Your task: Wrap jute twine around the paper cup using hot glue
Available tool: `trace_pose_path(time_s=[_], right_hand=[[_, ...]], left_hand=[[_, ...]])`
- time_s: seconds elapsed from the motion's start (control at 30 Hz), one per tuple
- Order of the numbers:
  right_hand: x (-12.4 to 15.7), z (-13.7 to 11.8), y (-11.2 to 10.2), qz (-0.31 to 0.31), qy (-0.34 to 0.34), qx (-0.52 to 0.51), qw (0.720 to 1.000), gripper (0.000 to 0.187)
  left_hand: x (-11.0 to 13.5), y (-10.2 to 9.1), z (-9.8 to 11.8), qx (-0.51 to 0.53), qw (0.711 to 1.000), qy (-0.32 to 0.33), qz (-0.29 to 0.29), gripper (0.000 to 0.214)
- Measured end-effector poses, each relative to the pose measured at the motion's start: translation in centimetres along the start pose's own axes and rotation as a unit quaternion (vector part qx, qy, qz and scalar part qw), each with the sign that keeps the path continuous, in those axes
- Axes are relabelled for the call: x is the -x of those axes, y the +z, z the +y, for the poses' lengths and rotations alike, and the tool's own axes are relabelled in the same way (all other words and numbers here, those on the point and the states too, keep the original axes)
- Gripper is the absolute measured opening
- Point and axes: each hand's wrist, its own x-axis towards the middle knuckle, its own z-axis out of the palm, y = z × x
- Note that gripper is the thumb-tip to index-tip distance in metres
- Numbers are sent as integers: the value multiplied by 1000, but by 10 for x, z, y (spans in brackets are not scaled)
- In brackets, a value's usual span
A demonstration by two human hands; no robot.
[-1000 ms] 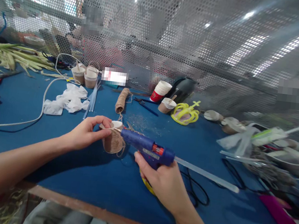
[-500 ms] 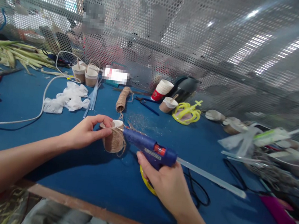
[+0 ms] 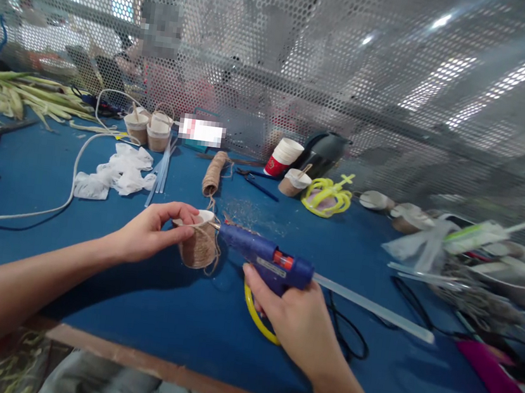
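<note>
My left hand [image 3: 162,230] pinches the rim of a paper cup [image 3: 199,248] wrapped in brown twine, with a strand of the twine at its fingers. The cup's white inside shows at the top. In my right hand [image 3: 298,316] is a blue hot glue gun [image 3: 262,255], gripped by its handle. Its metal nozzle is at the cup's right side near the rim; whether it touches cannot be made out. A clear glue stick [image 3: 378,307] sticks out of the gun's back. Behind the cup lies a spool of twine [image 3: 214,173], its strand running toward the cup.
White crumpled cloth pieces [image 3: 119,172] and loose glue sticks [image 3: 163,168] lie left of the spool. Pliers [image 3: 261,187], stacked cups [image 3: 284,158] and a yellow crown-shaped piece [image 3: 327,198] stand behind. Yellow-handled scissors or a ring [image 3: 255,317] lies under my right hand. A cable [image 3: 77,170] crosses the left side.
The glue gun's nozzle has drawn back slightly to the right from the cup's rim. My left hand keeps its hold on the cup. The view has shifted slightly.
</note>
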Motion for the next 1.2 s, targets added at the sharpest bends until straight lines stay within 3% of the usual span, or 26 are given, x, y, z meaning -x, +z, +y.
trace_pose_path(time_s=[0.1, 0.57, 0.87, 1.2], right_hand=[[-1, -1, 0, -10, 30, -5, 999, 26], [1, -7, -1, -2, 52, -53, 997, 28], [-1, -12, -2, 12, -7, -55, 998, 18], [-3, -7, -4, -17, 75, -58, 995, 28]], left_hand=[[0, 0, 1, 3, 1000, 1, -3, 19], [1, 0, 2, 4, 1000, 10, -9, 23], [1, -1, 3, -5, 1000, 6, -11, 24], [1, -1, 2, 14, 1000, 8, -18, 23]])
